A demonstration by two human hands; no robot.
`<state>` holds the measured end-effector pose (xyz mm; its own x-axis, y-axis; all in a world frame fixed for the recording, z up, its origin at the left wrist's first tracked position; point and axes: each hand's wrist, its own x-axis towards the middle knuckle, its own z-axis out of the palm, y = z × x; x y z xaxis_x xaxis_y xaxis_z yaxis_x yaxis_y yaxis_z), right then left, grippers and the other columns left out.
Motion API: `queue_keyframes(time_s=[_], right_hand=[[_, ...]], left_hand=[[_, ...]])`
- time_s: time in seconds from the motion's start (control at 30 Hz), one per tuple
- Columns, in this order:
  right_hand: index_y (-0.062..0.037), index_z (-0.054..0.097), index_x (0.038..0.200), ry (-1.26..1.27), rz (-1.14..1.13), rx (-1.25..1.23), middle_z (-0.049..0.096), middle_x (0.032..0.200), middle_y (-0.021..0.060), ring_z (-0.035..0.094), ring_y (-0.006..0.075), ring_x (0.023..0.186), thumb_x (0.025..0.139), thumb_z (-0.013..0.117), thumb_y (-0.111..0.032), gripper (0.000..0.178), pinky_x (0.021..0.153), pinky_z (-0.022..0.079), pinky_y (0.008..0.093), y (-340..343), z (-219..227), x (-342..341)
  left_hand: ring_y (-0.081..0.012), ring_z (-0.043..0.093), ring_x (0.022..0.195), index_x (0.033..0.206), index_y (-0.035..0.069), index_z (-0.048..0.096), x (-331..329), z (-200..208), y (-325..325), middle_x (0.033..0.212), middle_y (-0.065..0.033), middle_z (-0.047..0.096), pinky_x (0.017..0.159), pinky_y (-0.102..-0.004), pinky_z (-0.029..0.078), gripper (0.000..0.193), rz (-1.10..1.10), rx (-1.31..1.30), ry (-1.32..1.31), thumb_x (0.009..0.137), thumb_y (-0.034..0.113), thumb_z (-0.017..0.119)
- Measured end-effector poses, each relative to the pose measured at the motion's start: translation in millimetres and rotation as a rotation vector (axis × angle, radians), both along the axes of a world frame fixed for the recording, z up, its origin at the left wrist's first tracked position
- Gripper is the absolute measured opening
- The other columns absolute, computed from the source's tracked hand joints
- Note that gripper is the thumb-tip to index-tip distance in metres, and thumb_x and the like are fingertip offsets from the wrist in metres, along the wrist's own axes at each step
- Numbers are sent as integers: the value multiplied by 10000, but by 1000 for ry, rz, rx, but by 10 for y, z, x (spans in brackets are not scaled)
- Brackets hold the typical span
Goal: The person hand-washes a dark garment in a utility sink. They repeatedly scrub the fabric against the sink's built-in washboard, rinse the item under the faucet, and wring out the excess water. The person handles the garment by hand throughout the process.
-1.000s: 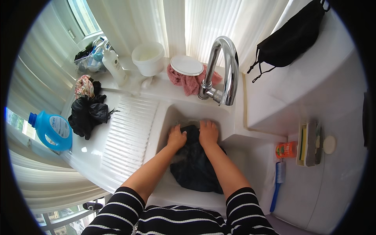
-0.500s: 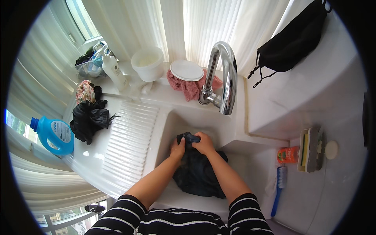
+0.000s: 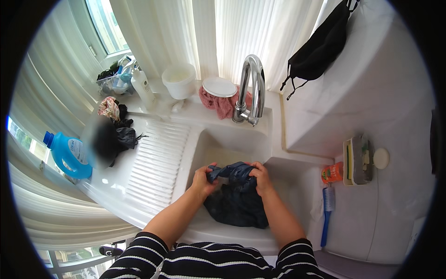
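Observation:
A dark navy garment (image 3: 239, 204) hangs from both hands into the white sink (image 3: 197, 146), its lower part bunched toward the near side of the basin. My left hand (image 3: 204, 180) grips one end of its edge, fingers closed on the cloth. At the other end, my right hand (image 3: 262, 176) is closed on the same edge. Between them the cloth is stretched in a band and looks wet. Cloudy water shows behind the garment at the bottom of the basin.
A chrome faucet (image 3: 253, 88) rises behind the basin. On the left are a ribbed washboard (image 3: 158, 162), dark clothes (image 3: 125, 138) and a blue detergent jug (image 3: 69, 156). Along the back stand a white pump bottle (image 3: 143, 88) and tub (image 3: 179, 83). A blue brush (image 3: 328, 214) lies right.
My hands have moved apart, the right one outward to the right, so the garment's edge is spread out between them. The view has shifted slightly.

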<state>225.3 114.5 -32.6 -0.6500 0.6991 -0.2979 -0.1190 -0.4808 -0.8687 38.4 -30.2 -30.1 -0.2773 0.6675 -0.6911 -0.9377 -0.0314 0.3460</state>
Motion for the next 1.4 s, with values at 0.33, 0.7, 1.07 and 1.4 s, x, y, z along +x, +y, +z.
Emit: queue_keyframes(time_s=[0.33,0.7,1.07,1.4], right_hand=[[15,568,1005,374,-77,-522,642,1091,187,617,341,1018,704,495,-111,335,944,499,429,-667,324,-342],[0,645,1047,361,-216,-561,686,1070,148,652,317,991,821,579,-337,411,949,500,445,-324,323,-127],[-64,474,731,171,-373,-171,658,1170,158,640,229,931,831,659,-22,214,850,505,330,-469,364,-323],[-47,403,703,-293,-553,363,589,879,135,579,247,844,763,647,-2,256,784,462,342,-956,26,-686]], left_hand=[[-262,651,1006,1072,35,646,175,393,-140,1061,-140,693,959,-432,481,558,-328,99,-10,905,564,581],[-245,591,1055,1092,117,594,286,-8,-155,1090,-70,633,986,-463,435,402,-132,281,240,953,491,558],[-249,656,838,956,103,590,162,310,55,847,-79,646,791,-383,542,270,59,58,42,951,373,600],[-202,606,711,847,71,556,530,278,10,827,-80,589,611,-354,509,321,4,-112,332,946,375,586]])
